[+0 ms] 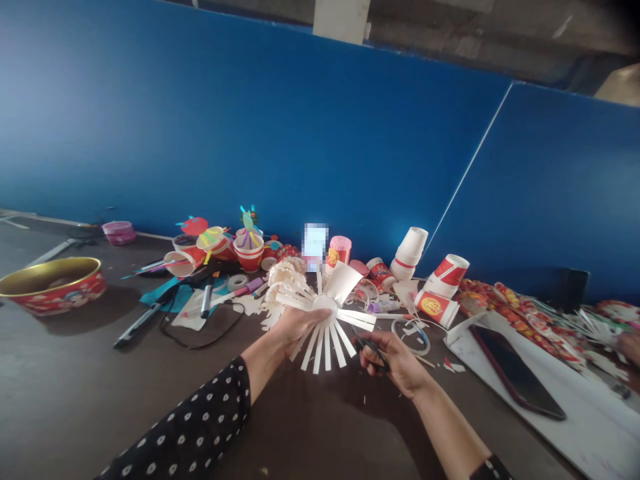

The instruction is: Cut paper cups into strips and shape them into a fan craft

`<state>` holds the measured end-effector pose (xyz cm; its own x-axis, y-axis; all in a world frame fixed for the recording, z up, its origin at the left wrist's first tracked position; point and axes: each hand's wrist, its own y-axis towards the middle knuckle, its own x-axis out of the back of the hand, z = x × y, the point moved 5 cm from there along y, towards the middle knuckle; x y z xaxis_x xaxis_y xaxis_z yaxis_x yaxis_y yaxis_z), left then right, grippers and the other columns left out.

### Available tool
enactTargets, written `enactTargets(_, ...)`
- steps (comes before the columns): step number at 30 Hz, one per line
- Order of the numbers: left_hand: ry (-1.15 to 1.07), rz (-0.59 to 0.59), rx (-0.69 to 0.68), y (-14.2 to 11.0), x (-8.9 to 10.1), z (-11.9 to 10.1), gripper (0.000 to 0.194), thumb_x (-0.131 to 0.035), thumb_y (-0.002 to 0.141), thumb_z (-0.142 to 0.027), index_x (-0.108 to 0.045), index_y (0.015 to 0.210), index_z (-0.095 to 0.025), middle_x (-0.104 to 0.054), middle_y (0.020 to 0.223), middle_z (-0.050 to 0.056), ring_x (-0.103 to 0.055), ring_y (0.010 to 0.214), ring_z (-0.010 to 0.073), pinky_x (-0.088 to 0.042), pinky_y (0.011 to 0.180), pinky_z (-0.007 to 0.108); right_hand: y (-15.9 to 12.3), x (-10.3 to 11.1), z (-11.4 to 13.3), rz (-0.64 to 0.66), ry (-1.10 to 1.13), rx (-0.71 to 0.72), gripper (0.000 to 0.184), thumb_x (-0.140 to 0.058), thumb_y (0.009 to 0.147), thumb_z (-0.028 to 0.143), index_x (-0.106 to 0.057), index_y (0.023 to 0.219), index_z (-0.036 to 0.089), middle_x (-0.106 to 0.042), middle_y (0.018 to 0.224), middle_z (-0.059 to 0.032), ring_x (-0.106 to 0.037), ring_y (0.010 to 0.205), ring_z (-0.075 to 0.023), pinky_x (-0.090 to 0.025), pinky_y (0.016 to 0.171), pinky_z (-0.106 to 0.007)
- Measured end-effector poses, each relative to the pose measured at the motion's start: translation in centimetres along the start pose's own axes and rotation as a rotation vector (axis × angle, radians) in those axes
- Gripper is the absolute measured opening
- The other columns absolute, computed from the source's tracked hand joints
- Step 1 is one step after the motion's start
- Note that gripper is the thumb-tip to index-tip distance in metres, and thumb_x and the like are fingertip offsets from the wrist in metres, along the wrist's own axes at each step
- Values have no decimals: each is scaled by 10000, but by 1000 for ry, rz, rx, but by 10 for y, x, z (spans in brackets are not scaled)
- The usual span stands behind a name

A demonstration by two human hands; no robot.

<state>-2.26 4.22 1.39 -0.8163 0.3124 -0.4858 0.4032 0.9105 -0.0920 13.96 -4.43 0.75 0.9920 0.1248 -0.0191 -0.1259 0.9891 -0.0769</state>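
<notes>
Paper cup (327,304) partly behind left hand (299,325); scissors (376,355) partly hidden.

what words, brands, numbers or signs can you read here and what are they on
None can be read.
Lower right cup: yellow emblem on red, too blurred.
Pink-topped cup: yellow emblem, too small.
Tin: printed pattern, no legible words.
Screen: pixelated.
Phone: dark, no text visible.
Cut cup: white, no print visible.

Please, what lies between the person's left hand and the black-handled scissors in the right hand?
In the head view, fanned strips of a cut white paper cup lie between the left hand and the black-handled scissors.
</notes>
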Motion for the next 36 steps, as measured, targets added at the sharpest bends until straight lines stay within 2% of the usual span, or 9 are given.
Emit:
enactTargets(8,21,32,86,-3,-4,6,301,-681,665,-148,-606,946,-71,-679,846,117,-650,657,212,-549,625,315,2,-4,-4,-16,64,16,405,-704,660,472,-643,897,149,-597,587,13,-487,444,-60,-247,408,-168)
enactTargets(15,36,-14,64,-4,-4,-1,217,-669,664,-100,-628,876,-77,-684,775,83,-645,649,191,-545,629,281,2,-7,-3,-42,83,19,407,-730,634,464,-651,864,138,-584,564,16,-463,431,-54,-276,417,-175)
enactTargets(18,25,5,42,-5,-6,-2,175,-671,662,-96,-638,833,-75,-673,686,67,-642,640,182,-539,657,280,2,-9,-2,-51,95,45,403,-729,636,463,-655,861,136,-577,553,17,-451,423,-55,-272,410,-181)
enactTargets(21,6,38,59,-4,-7,0,138,-677,663,-119,-642,788,-73,-661,632,67,-630,583,177,-538,609,286,2,-10,-1,-51,106,67,387,-733,634,455,-662,839,134,-561,537,23,-434,418,-53,-285,413,-188)
enactTargets(25,-5,63,102,-3,-5,3,152,-675,661,-137,-638,798,-82,-675,667,78,-621,538,175,-529,523,277,2,-11,2,-47,93,73,390,-727,637,466,-657,815,126,-547,527,26,-420,419,-48,-283,409,-186)
enactTargets(32,49,49,116,-9,-9,1,172,-685,643,-152,-631,786,-75,-678,678,92,-632,560,202,-538,547,302,0,-11,1,-40,58,31,403,-708,650,480,-616,867,153,-565,562,27,-465,423,-52,-251,401,-169)
enactTargets(36,12,70,129,-9,-12,3,301,-689,639,-147,-612,919,-68,-683,726,105,-639,579,215,-540,574,329,1,-10,0,-43,73,44,408,-712,643,486,-616,874,164,-564,572,29,-465,433,-57,-280,416,-174)
